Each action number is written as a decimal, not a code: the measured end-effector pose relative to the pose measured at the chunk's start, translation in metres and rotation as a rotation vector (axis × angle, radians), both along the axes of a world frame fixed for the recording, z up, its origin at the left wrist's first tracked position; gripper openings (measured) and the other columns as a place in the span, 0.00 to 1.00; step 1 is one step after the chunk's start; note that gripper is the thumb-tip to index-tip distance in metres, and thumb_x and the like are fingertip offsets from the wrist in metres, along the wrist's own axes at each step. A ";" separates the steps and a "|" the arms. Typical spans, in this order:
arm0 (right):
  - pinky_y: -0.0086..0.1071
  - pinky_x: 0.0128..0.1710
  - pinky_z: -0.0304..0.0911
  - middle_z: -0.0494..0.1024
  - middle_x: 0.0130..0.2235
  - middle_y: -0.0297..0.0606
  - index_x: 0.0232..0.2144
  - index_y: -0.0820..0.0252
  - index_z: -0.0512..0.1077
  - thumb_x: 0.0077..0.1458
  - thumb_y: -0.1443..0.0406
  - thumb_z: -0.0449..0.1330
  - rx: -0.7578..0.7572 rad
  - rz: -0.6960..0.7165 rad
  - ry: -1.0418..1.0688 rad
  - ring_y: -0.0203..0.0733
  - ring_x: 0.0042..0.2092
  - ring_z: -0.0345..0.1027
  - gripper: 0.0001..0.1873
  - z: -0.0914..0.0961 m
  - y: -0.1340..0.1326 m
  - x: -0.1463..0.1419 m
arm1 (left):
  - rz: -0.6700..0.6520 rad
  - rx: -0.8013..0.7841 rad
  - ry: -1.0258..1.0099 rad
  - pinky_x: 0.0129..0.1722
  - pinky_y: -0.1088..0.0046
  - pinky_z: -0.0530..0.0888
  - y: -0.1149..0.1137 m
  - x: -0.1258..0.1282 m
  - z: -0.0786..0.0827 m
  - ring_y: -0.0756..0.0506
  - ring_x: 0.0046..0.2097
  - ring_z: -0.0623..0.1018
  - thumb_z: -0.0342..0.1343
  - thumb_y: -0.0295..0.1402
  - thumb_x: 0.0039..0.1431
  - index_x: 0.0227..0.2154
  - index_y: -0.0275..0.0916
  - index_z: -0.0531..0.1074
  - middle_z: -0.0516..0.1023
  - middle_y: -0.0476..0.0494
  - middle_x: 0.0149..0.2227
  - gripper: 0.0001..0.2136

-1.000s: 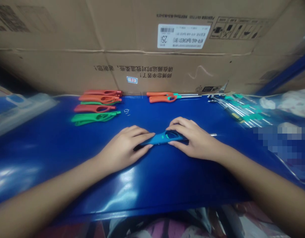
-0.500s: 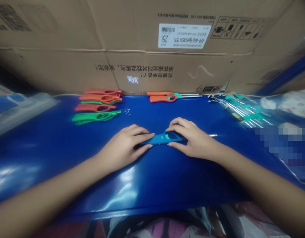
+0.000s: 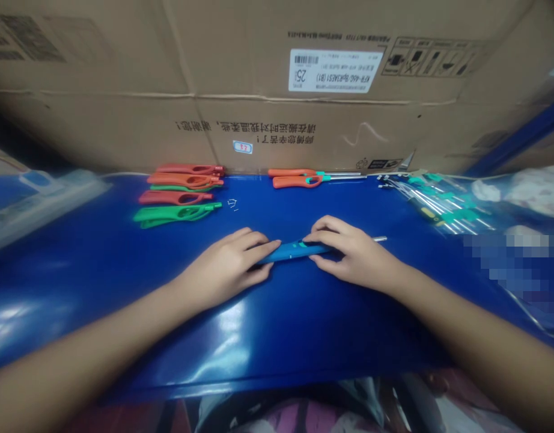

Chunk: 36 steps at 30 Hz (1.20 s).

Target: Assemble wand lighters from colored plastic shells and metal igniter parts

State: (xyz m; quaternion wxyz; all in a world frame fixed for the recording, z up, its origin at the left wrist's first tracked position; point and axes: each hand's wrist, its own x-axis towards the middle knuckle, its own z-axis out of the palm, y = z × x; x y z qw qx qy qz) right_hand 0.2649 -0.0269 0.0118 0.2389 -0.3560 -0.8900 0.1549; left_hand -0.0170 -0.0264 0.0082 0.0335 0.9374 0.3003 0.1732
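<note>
A blue lighter (image 3: 294, 251) lies in front of the cardboard box (image 3: 124, 129). The left hand (image 3: 227, 263) grasps one end and the right hand (image 3: 356, 258) the other, fingers (image 3: 262, 249) on the side toward the box, thumbs (image 3: 258, 276) on the side away; a metal rod (image 3: 380, 239) projects past the right hand.

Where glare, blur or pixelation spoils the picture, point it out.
Head view: white glare streaks the blue tabletop below the left hand; head view: coarse pixel blocks mask an area at right; head view: the smallest print on the white label is too soft to read.
</note>
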 end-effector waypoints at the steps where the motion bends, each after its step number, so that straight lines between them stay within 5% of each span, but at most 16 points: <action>1: 0.37 0.46 0.69 0.71 0.46 0.42 0.47 0.58 0.73 0.61 0.67 0.60 0.003 -0.001 0.005 0.43 0.46 0.70 0.11 0.001 0.000 0.000 | 0.004 -0.002 -0.022 0.47 0.61 0.77 0.000 0.000 0.000 0.41 0.46 0.77 0.53 0.35 0.69 0.57 0.35 0.72 0.78 0.37 0.46 0.18; 12: 0.38 0.40 0.70 0.73 0.42 0.42 0.44 0.58 0.72 0.66 0.65 0.55 0.051 -0.020 -0.008 0.44 0.41 0.71 0.08 0.001 -0.006 0.001 | -0.029 -0.028 -0.127 0.44 0.65 0.77 -0.007 0.005 0.007 0.43 0.42 0.78 0.51 0.34 0.70 0.49 0.33 0.74 0.80 0.37 0.42 0.12; 19: 0.42 0.51 0.68 0.74 0.50 0.45 0.54 0.56 0.70 0.65 0.63 0.58 0.149 -0.051 0.005 0.47 0.52 0.70 0.16 0.009 -0.006 -0.003 | 0.058 -0.195 -0.232 0.42 0.70 0.75 -0.010 0.007 0.015 0.45 0.40 0.79 0.51 0.35 0.69 0.47 0.36 0.76 0.80 0.41 0.40 0.12; 22: 0.45 0.54 0.64 0.72 0.55 0.48 0.61 0.57 0.64 0.64 0.58 0.60 0.217 0.004 -0.113 0.50 0.57 0.67 0.26 0.012 -0.008 -0.003 | 0.117 -0.451 -0.350 0.37 0.72 0.75 -0.011 0.011 0.016 0.47 0.36 0.79 0.52 0.38 0.69 0.46 0.37 0.77 0.81 0.43 0.38 0.13; 25: 0.44 0.50 0.64 0.75 0.53 0.48 0.58 0.57 0.68 0.66 0.56 0.57 0.264 0.081 -0.172 0.49 0.53 0.69 0.22 0.013 -0.010 -0.004 | 0.165 -0.879 -0.485 0.28 0.75 0.74 -0.012 0.016 0.016 0.49 0.27 0.77 0.48 0.41 0.70 0.44 0.35 0.77 0.82 0.44 0.31 0.17; 27: 0.41 0.47 0.65 0.77 0.50 0.47 0.55 0.58 0.71 0.67 0.57 0.55 0.258 0.087 -0.166 0.47 0.51 0.71 0.18 0.013 -0.011 -0.005 | 0.172 -0.989 -0.512 0.27 0.75 0.74 -0.013 0.018 0.016 0.49 0.25 0.76 0.45 0.41 0.72 0.45 0.34 0.77 0.81 0.45 0.29 0.19; 33: 0.39 0.46 0.66 0.78 0.48 0.45 0.53 0.59 0.73 0.68 0.60 0.54 0.221 0.065 -0.072 0.44 0.48 0.73 0.16 0.010 -0.013 -0.007 | 0.035 -0.395 -0.282 0.45 0.71 0.76 -0.019 0.012 0.013 0.46 0.43 0.80 0.52 0.39 0.69 0.56 0.40 0.71 0.80 0.43 0.43 0.16; 36: 0.38 0.45 0.66 0.80 0.47 0.43 0.51 0.59 0.74 0.69 0.61 0.53 0.225 0.101 -0.063 0.43 0.47 0.74 0.15 0.010 -0.014 -0.007 | -0.043 -0.221 -0.175 0.42 0.72 0.76 -0.019 0.010 0.011 0.46 0.40 0.80 0.51 0.38 0.70 0.56 0.39 0.71 0.79 0.42 0.41 0.16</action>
